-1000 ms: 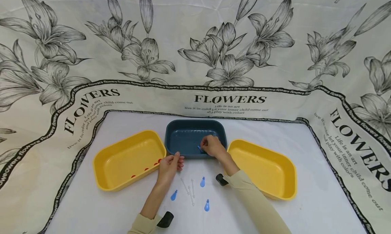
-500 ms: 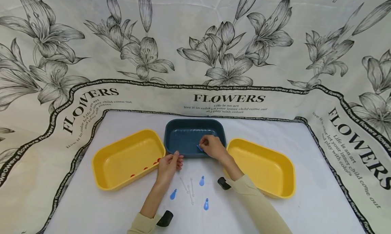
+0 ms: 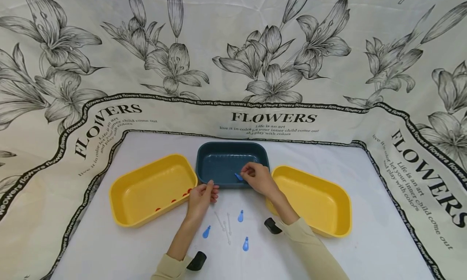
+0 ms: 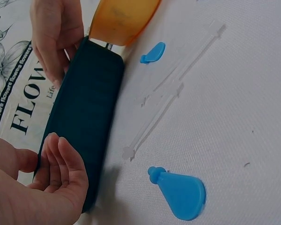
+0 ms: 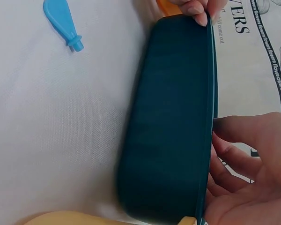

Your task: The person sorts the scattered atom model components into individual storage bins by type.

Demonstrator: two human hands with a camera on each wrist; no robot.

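Note:
My left hand (image 3: 198,199) grips the near left corner of the dark blue tray (image 3: 219,186), fingers curled at its rim, as the left wrist view also shows. Over the tray's right part, my right hand (image 3: 258,177) pinches one end of a small blue piece (image 3: 238,177) low inside the tray; the rim hides it in the right wrist view. On the cloth between the arms lie blue teardrop-shaped plastic pieces with knobbed necks, one left (image 3: 206,231), one right (image 3: 240,216), one nearest me (image 3: 246,244). Thin clear rods (image 3: 228,224) with widened ends lie among them.
A yellow tray (image 3: 118,217) stands left of the blue one, with several red round bits (image 3: 173,201) along its near wall. Another yellow tray (image 3: 344,231) stands at the right, under the right forearm. A flower-printed curtain (image 3: 273,121) hangs behind the white table.
My right hand and wrist have shifted slightly right, and more of the blue piece shows at the fingertips. The left hand has stayed at the tray's corner.

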